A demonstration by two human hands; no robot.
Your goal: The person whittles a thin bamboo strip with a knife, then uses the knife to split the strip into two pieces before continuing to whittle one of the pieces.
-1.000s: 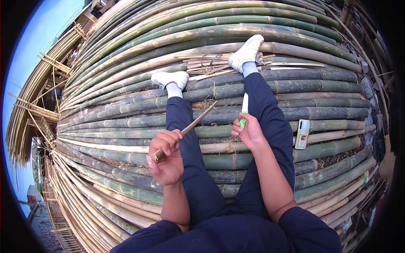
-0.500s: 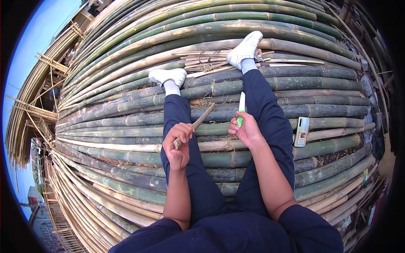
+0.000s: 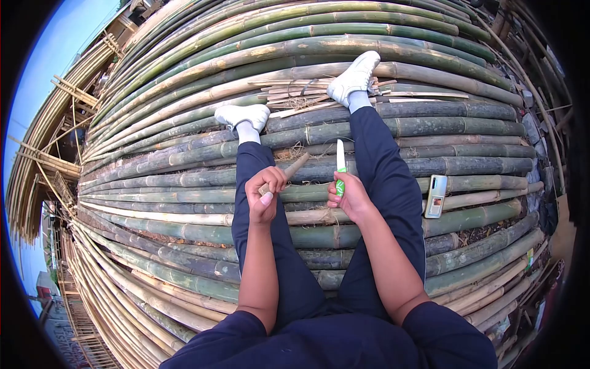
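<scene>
My left hand (image 3: 264, 192) is closed around a short piece of bamboo (image 3: 297, 166), whose free end slants up and to the right. In my right hand (image 3: 350, 195) is a knife with a green handle (image 3: 340, 184); its pale blade (image 3: 340, 155) points up, away from me. The blade and the bamboo piece are apart, with a small gap between them. Both hands are above my legs, in front of my body.
Long bamboo poles (image 3: 332, 236) lie side by side beneath me. A phone (image 3: 436, 197) rests on them to the right of my leg. Split bamboo strips (image 3: 295, 92) lie between my white shoes (image 3: 243, 115). Stacked poles (image 3: 46, 141) stand at the far left.
The knife has moved slightly left and now points straighter up. My left hand has turned and shifted a little with the bamboo piece, whose upper end is slightly lower.
</scene>
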